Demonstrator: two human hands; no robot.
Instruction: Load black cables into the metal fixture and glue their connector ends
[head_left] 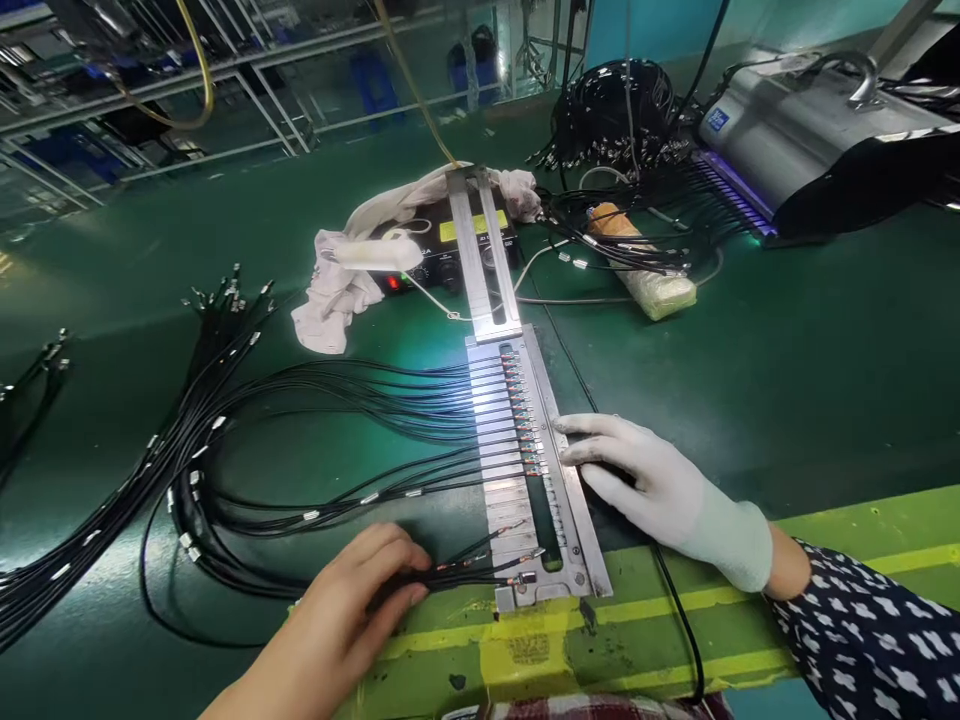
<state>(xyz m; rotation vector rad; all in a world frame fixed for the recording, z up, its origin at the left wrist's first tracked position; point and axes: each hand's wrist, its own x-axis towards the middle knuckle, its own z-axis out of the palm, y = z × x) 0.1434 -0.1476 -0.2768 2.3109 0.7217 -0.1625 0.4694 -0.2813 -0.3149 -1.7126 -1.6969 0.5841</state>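
Observation:
My bare left hand (367, 590) is closed around a few black cables (469, 577) near the table's front edge. Their stripped ends, with small metal connectors and orange wires, lie over the near end of a slotted metal fixture (592, 540). My right hand (652, 485), in a white glove, rests with its fingers stretched out on the fixture's right rail. Along the slot sits a row of cable ends (517, 400), side by side, their black leads (375, 390) running off to the left. The near part of the slot holds no cable ends.
Behind the fixture, a black control box (450, 272) stands partly under a white cloth (330, 300). A wrapped roll (649, 275) lies to the right, before a metal-hooded machine (817, 140) with purple light. Cable bundles (180, 430) spread at left; a coiled heap (615, 105) sits behind.

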